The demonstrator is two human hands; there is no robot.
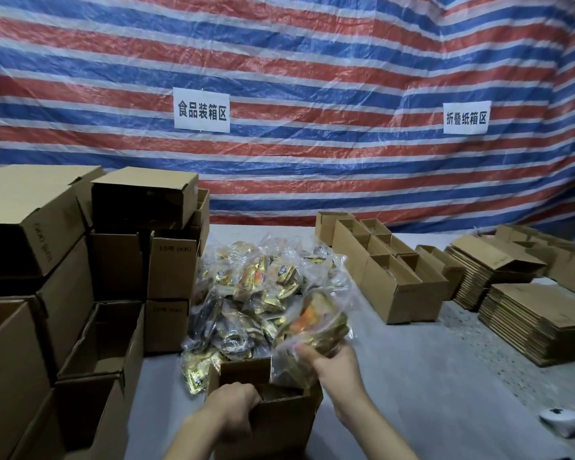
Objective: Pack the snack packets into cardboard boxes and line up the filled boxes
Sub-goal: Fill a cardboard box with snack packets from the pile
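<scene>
Gripping the near rim of a small open box (279, 426), the left hand (234, 410) curls its fingers over the edge. The right hand (334, 365) clutches a clear bag of snack packets (316, 330) just above the box's far side. Beyond lies the packet pile (246, 293), stacked boxes (120, 260) to its left, a row of open boxes (392, 277) to its right, a striped tarp (279, 61) behind.

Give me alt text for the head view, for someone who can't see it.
The right hand holds a clear bag of snack packets above an open cardboard box that the left hand grips; a packet pile lies behind.
</scene>
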